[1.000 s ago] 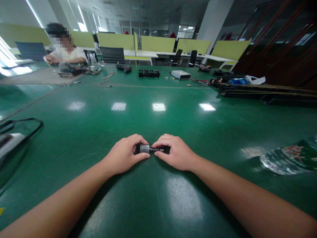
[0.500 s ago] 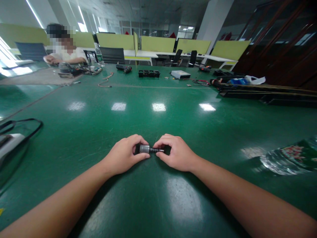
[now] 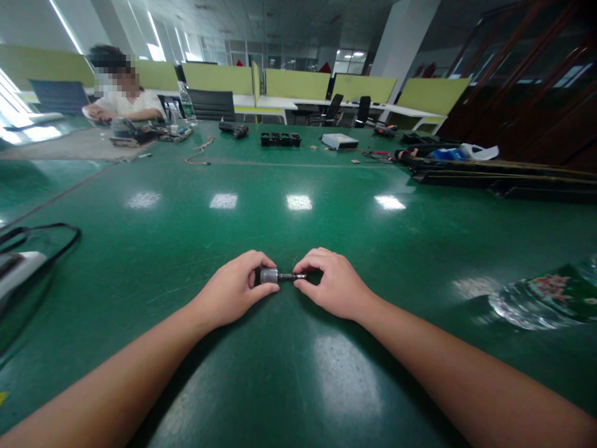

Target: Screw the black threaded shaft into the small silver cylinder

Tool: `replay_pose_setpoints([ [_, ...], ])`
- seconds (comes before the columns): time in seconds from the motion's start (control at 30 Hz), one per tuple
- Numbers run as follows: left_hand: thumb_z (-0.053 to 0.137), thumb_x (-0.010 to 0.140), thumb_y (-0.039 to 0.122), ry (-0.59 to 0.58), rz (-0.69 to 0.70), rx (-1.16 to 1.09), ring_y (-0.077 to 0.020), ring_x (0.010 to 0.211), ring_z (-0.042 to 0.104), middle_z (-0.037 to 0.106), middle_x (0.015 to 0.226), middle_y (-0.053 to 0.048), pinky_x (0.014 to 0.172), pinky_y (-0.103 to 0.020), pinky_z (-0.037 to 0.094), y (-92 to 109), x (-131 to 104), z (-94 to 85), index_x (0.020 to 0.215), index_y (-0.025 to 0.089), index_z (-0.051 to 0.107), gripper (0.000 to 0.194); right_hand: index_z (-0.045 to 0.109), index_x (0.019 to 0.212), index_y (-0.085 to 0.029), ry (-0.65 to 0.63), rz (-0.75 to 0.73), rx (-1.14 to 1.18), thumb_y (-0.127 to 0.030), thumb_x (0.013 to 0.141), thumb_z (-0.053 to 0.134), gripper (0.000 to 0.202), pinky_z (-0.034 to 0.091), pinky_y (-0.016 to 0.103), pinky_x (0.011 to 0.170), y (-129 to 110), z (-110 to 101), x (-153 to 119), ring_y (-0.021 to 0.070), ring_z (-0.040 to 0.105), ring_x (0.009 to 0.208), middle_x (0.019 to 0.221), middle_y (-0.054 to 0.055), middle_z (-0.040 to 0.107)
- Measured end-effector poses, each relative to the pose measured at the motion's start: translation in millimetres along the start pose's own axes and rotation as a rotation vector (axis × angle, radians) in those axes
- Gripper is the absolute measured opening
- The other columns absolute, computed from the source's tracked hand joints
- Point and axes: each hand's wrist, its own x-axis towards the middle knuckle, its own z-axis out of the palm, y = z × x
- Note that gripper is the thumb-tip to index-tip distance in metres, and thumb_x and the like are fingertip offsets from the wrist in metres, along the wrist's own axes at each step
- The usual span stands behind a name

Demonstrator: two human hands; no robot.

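Over the green table (image 3: 261,373), my left hand (image 3: 236,287) grips a short grey metal cylinder (image 3: 269,275) between thumb and fingers. A thin dark shaft (image 3: 285,276) extends from the cylinder's right side. My right hand (image 3: 332,283) pinches the shaft's far end, where a shiny tip shows between thumb and forefinger. A small gap separates the fingertips of my two hands. The part lies roughly level, pointing left to right.
A plastic bottle (image 3: 541,298) lies at the right. At the left is a white device (image 3: 21,270) with a black cable (image 3: 69,230). Along the far side are a black part (image 3: 280,139), a silver box (image 3: 339,142) and a seated person (image 3: 124,102).
Both hands have moved slightly up and away. My right hand has shifted a little to the right along the shaft, and the gap between the hands is wider.
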Motion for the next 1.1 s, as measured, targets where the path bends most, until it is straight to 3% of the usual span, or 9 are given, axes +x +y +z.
replay_pose_setpoints([
  [0.3,0.065,0.082,0.037,0.037,-0.025,-0.006,-0.0154,0.064,0.051,0.055,0.075,0.002,0.062,-0.028,0.039,-1.0,0.2,0.1,0.099,0.021,0.062,0.024,0.07,0.079,-0.023,0.146,0.188,-0.058,-0.019,0.072,0.065,0.01,0.04,0.028,0.062,5.3,-0.9,1.4,0.0147,0.055,0.068,0.076,0.0,0.063],
  [0.67,0.065,0.082,0.037,0.04,-0.03,-0.008,-0.0152,0.065,0.051,0.055,0.075,0.002,0.062,-0.027,0.038,-2.9,0.6,1.0,0.1,0.021,0.061,0.024,0.072,0.079,-0.023,0.102,0.178,-0.05,-0.016,0.07,0.064,0.014,0.039,0.027,0.062,4.0,-0.3,0.6,0.0134,0.055,0.068,0.079,0.001,0.066],
  [1.1,0.066,0.082,0.037,0.037,-0.043,-0.012,-0.0154,0.064,0.051,0.054,0.074,0.003,0.062,-0.028,0.038,-1.7,0.5,0.7,0.1,0.021,0.061,0.024,0.072,0.097,-0.024,0.135,0.24,0.083,-0.019,0.07,0.07,0.027,0.041,0.025,0.059,3.0,2.0,1.4,0.0114,0.057,0.061,0.079,0.0,0.07],
])
